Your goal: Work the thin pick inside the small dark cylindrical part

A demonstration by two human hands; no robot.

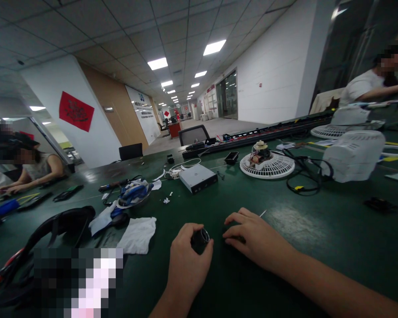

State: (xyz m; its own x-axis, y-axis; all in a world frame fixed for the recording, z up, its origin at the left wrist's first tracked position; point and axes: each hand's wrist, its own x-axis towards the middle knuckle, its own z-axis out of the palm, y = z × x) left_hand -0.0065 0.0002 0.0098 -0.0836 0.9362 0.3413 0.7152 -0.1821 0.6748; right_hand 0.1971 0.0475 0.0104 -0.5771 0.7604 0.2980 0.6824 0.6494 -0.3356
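Note:
My left hand (189,256) is closed around a small black cylinder (199,238) with a shiny ring at its rim, much like a camera lens. Its thumb and fingers grip the sides, and the ringed end faces up and to the right. A short gap to the right, my right hand (247,236) hovers low over or rests on the table with curled fingers. Thumb and index tips come close together in a pinch; whatever lies between them is hidden. A thin white stick (263,213) shows just beyond this hand; I cannot tell if it is held.
On the green table (199,207) lie a crumpled white cloth (139,236), a black headset-like strap (66,225), a metal dish of blue items (134,192), a silver disc drive (198,177), a fan grille (267,165) and a white housing (353,157). People sit at both sides.

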